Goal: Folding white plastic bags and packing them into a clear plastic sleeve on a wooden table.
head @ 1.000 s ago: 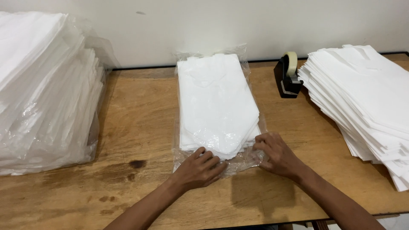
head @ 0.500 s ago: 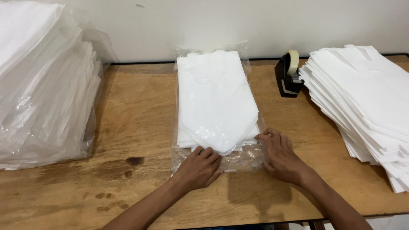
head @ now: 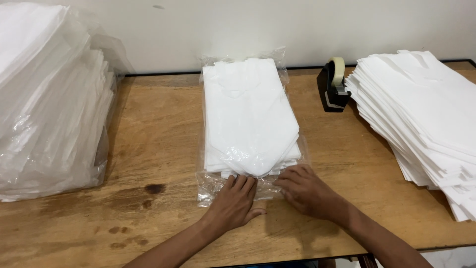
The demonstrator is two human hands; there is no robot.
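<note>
Two hands press the open end of a clear bag of white sheets on a wooden table.

Far left of the hands sits a wrapped pile [head: 49, 104] of white sheets; the left hand [head: 237, 202] lies flat, fingers spread, grasping nothing, on the loose plastic end of the bag [head: 248, 116]; just beside it the right hand [head: 306, 191] presses the same flap, fingers bent, clenching nothing; beyond, a black tape dispenser [head: 333, 85]; far right, a loose stack [head: 426, 119] of white sheets on the table [head: 153, 134].
</note>
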